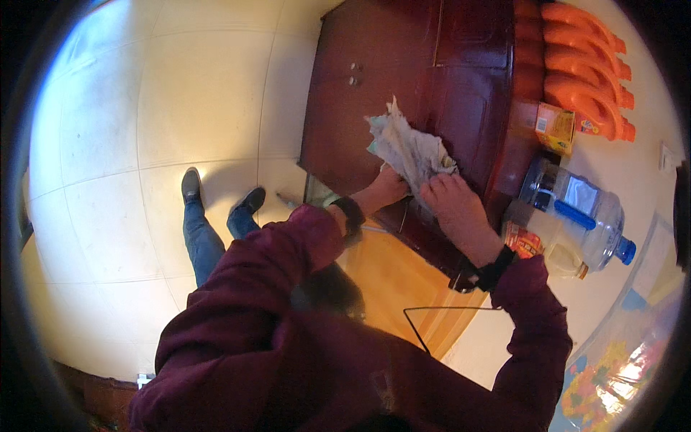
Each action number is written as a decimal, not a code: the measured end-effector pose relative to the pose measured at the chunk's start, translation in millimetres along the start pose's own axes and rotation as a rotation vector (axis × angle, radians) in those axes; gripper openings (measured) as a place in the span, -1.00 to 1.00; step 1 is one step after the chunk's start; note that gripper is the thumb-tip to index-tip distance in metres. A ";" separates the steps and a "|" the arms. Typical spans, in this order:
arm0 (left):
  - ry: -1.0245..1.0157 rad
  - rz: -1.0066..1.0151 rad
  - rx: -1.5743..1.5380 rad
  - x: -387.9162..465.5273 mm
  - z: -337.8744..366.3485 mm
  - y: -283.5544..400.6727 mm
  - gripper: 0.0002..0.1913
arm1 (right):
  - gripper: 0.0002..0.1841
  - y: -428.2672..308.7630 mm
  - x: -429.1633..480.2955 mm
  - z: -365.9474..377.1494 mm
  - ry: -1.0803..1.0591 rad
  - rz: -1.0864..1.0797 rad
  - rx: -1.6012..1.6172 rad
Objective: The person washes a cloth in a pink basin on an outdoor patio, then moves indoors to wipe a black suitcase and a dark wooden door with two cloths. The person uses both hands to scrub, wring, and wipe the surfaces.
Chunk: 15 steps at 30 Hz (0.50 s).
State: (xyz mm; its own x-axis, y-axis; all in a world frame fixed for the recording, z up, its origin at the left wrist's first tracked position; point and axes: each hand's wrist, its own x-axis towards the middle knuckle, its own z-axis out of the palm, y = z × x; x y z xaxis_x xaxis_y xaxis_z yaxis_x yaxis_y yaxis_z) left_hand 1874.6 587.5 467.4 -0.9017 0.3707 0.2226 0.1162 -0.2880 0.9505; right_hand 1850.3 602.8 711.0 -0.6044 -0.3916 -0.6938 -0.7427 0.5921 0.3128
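A crumpled greyish-white cloth point(407, 146) with pale green patches and ragged edges hangs bunched between my hands, in front of a dark red wooden cabinet point(372, 119). My left hand point(390, 186) grips its lower edge, partly tucked behind the folds. From the right, my right hand point(453, 202) pinches the cloth near its lower right corner, with the knuckles towards me. Both wrists wear black bands, below maroon sleeves. The fingertips of both hands are mostly hidden by the cloth.
On the cabinet's top stand several orange jugs point(580, 81), a yellow-orange box point(556, 127), a large clear water bottle point(599, 227) with a blue cap and a red carton point(522, 240). A light wooden panel point(399, 270) adjoins the cabinet. Pale tiles point(200, 97) cover the floor.
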 end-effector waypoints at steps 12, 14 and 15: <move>-0.108 -0.129 -0.189 -31.8 -4.2 57.7 -0.68 | -0.78 12.3 -45.6 -43.6 0.128 -0.016 0.080; -0.117 -0.130 -0.200 -25.8 -10.9 59.2 -0.70 | -0.80 18.6 -43.1 -45.0 0.203 -0.003 0.152; -0.120 -0.135 -0.206 -21.2 -15.3 58.6 -0.71 | -0.80 22.6 -39.9 -45.0 0.194 0.002 0.154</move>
State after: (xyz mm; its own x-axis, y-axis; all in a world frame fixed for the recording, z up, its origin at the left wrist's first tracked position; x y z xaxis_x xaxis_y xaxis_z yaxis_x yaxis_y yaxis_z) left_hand 1894.2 549.2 515.1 -0.8458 0.5167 0.1329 -0.0999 -0.3981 0.9119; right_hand 1844.7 600.1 775.0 -0.6609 -0.5093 -0.5512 -0.6978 0.6873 0.2015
